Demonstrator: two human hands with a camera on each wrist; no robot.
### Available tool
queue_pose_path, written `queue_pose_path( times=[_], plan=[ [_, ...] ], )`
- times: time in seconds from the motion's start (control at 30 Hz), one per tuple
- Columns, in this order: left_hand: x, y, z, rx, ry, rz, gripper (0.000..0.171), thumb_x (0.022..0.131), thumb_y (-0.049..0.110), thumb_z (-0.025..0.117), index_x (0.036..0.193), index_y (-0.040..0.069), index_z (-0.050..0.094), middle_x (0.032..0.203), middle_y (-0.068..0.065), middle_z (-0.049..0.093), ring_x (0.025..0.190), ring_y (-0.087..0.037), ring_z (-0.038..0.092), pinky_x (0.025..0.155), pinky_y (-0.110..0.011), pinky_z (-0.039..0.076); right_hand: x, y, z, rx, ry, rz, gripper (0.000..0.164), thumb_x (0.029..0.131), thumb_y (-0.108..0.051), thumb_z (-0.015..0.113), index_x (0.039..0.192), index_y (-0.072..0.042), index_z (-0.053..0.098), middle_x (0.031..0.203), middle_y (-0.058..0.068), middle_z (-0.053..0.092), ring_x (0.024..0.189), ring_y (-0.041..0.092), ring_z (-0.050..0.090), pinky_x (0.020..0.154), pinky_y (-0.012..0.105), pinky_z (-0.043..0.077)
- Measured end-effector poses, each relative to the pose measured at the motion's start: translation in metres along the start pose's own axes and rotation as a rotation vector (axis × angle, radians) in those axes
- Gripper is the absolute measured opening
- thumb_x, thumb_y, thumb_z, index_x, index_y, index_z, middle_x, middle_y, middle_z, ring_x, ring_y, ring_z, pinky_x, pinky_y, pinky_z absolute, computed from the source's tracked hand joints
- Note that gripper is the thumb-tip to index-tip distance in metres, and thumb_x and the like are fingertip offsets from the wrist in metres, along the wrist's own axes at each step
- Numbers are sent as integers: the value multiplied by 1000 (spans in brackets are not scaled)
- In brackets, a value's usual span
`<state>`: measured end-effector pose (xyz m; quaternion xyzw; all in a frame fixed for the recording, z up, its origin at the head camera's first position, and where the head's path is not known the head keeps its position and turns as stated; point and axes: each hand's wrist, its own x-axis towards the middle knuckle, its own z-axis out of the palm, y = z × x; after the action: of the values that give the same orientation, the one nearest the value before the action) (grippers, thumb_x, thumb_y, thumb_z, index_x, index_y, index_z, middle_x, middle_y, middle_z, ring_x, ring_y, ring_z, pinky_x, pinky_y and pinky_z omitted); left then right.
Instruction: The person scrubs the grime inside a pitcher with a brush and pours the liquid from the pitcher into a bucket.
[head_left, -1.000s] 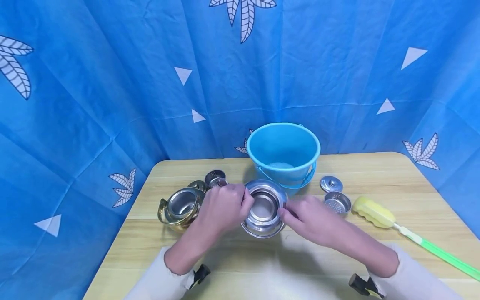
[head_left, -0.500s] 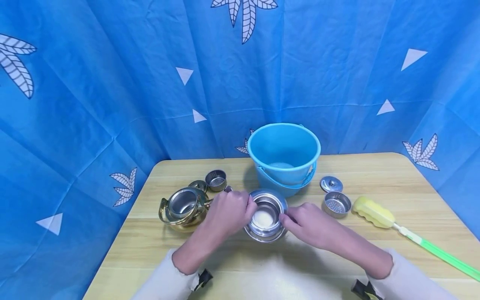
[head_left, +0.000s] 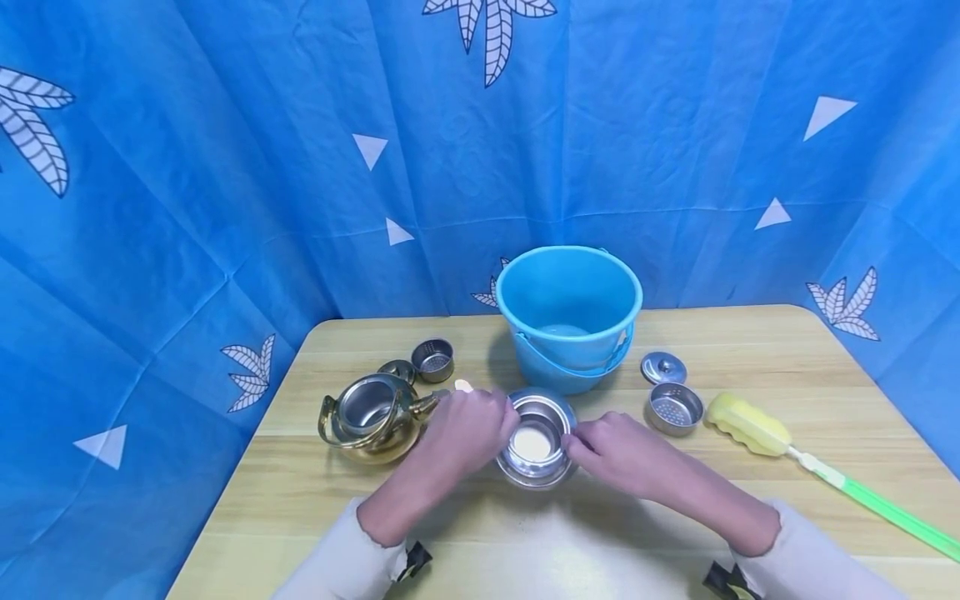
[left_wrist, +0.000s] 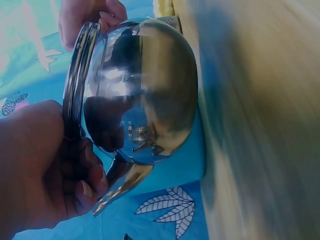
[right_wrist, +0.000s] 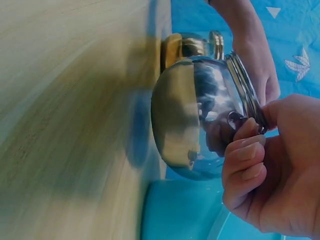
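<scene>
A silver teapot [head_left: 531, 477] without a lid hangs upright close over the table, its opening facing up. My left hand [head_left: 471, 429] grips its handle at the left, fingers curled, near the spout [left_wrist: 125, 181]. On the opposite side my right hand [head_left: 618, 450] pinches the handle between thumb and curled fingers, as the right wrist view shows. Left of my left hand stands a gold teapot [head_left: 382, 446], also open on top, its spout pointing toward that hand. The palms are mostly hidden in the head view.
Behind the silver teapot stands a blue bucket [head_left: 555, 367]. At right lie a silver lid [head_left: 663, 367], a perforated strainer [head_left: 675, 408] and a yellow sponge brush [head_left: 748, 423] with a green handle. Another strainer [head_left: 432, 360] and a gold lid [head_left: 397, 369] lie behind the gold teapot.
Both hands have brought the silver teapot down and slightly toward me, away from the bucket. More of the gold teapot's spout and the left strainer now shows.
</scene>
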<state>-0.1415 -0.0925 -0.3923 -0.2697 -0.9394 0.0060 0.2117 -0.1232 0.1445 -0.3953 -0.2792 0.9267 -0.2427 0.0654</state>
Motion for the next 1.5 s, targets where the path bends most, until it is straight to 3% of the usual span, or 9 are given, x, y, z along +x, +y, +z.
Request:
queue_pose_path(
  times=[0.23, 0.47, 0.63, 0.83, 1.07, 1.5],
  plan=[
    [-1, 2, 6, 15, -38, 14, 44, 97, 27, 44, 55, 21, 35, 47, 8, 31, 47, -11, 31, 42, -21, 24, -1, 3, 3, -2, -37, 26, 36, 101, -36, 46, 69, -24, 57, 55, -11, 42, 49, 3, 39, 49, 21, 38],
    [2, 3, 14, 2, -65, 20, 46, 98, 28, 49, 55, 20, 36, 48, 7, 33, 47, -10, 31, 41, -21, 25, 0, 3, 5, 5, -80, 87, 45, 98, -57, 44, 70, -25, 57, 54, -11, 46, 49, 4, 44, 52, 22, 40],
    [5, 2, 17, -90, -97, -42, 48, 100, 29, 44, 53, 21, 37, 47, 7, 35, 47, -10, 36, 40, -19, 28, 0, 4, 6, 15, -77, 94, 48, 96, -62, 42, 75, -23, 61, 57, -10, 51, 51, 5, 48, 55, 23, 42],
    [7, 1, 21, -256, -156, -142, 45, 100, 34, 43, 57, 20, 44, 50, 5, 43, 52, -13, 43, 50, -23, 36, 2, 7, 7, 12, -76, 69, 50, 96, -63, 41, 77, -22, 60, 57, -10, 51, 51, 5, 48, 54, 23, 42],
    [7, 0, 25, -446, -233, -277, 39, 98, 40, 48, 65, 19, 50, 57, 3, 49, 49, -10, 45, 42, -23, 39, 6, 9, 9, 6, -71, 77, 52, 95, -65, 40, 75, -21, 58, 58, -9, 50, 51, 6, 47, 52, 23, 41],
    [6, 1, 34, -451, -203, -382, 43, 99, 40, 51, 62, 18, 49, 56, 2, 47, 47, -11, 45, 41, -24, 37, 12, 5, 11, 29, -100, 142, 56, 93, -67, 42, 82, -17, 63, 61, -4, 53, 53, 10, 50, 54, 28, 43]
  ],
)
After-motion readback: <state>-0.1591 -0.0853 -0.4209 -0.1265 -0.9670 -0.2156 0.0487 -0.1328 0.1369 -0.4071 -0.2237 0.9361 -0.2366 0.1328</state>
